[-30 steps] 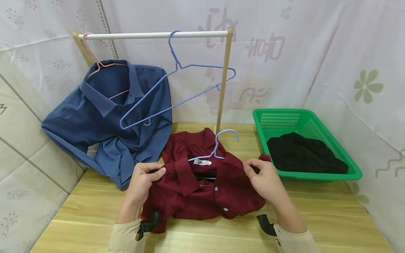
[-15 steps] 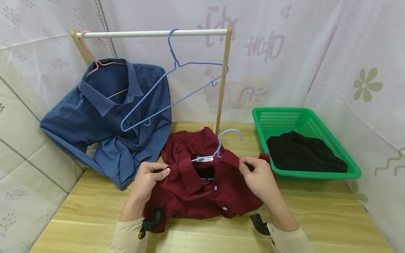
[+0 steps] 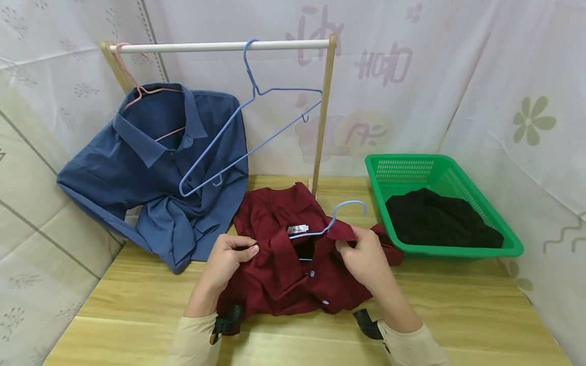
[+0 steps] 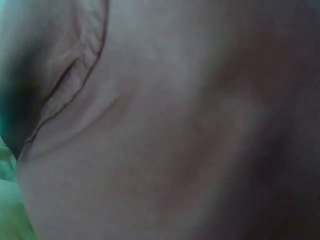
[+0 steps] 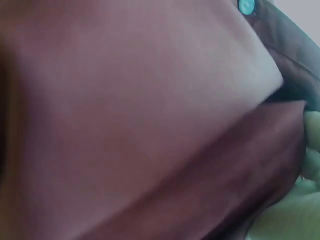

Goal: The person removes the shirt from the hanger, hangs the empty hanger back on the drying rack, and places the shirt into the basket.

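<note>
A dark red shirt (image 3: 293, 277) with pale buttons lies across the front of the table, a light blue hanger (image 3: 336, 216) inside it. The hanger's hook rises out of the collar opening and leans to the right. At the shirt's left shoulder area in the head view, my left hand (image 3: 229, 259) pinches the cloth between thumb and fingers. My right hand (image 3: 366, 256) pinches the cloth beside the collar on the other side. Red cloth fills most of the left wrist view. In the right wrist view, folds of the shirt (image 5: 150, 110) cover most of the frame, with a button at the top.
Behind stands a rack with a white rail (image 3: 197, 47) and wooden posts. A blue shirt (image 3: 160, 152) hangs there on a pink hanger (image 3: 133, 76), near a bare blue hanger (image 3: 254, 91). At the right, a green basket (image 3: 444, 251) holds black cloth (image 3: 439, 218).
Both hands have drawn closer together, bunching the red shirt's shoulders inward. The hanger's hook has tilted and shifted right. The bare hanger on the rail has swung slightly.
</note>
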Demonstrator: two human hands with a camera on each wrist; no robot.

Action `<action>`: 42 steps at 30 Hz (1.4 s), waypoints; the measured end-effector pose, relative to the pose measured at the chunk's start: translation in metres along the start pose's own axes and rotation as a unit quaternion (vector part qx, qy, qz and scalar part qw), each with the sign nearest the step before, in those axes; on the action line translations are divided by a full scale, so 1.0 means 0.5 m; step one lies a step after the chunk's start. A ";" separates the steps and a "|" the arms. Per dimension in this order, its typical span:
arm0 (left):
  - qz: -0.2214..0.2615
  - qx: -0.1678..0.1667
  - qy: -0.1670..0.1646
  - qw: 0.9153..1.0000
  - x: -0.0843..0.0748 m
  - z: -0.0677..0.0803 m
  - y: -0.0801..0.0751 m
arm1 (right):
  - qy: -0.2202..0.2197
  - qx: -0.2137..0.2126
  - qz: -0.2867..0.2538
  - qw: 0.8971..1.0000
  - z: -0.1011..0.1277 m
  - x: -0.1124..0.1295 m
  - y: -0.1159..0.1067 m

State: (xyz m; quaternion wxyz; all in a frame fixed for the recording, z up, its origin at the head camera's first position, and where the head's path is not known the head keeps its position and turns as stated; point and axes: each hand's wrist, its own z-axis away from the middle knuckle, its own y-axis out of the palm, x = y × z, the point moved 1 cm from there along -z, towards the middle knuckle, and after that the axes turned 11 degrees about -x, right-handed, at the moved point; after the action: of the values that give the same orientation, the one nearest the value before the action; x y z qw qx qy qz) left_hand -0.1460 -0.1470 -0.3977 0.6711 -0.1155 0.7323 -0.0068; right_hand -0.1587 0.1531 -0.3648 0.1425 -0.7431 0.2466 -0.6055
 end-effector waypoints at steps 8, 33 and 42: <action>-0.086 -0.004 0.091 0.992 -0.001 0.006 -0.013 | 0.008 0.044 0.002 0.999 -0.009 -0.021 -0.016; -0.258 -0.066 -0.056 0.962 0.015 0.001 -0.078 | 0.003 0.006 -0.106 0.994 -0.021 -0.015 -0.081; -0.272 -0.061 0.058 0.959 -0.026 0.010 -0.060 | -0.057 0.001 -0.066 0.996 -0.021 0.015 -0.083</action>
State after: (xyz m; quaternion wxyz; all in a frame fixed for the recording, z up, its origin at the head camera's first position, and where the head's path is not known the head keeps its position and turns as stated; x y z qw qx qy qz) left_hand -0.1354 -0.1734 -0.3804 0.5921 -0.3505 0.7097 -0.1513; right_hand -0.1597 0.1845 -0.3352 0.1171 -0.7907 0.1881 -0.5707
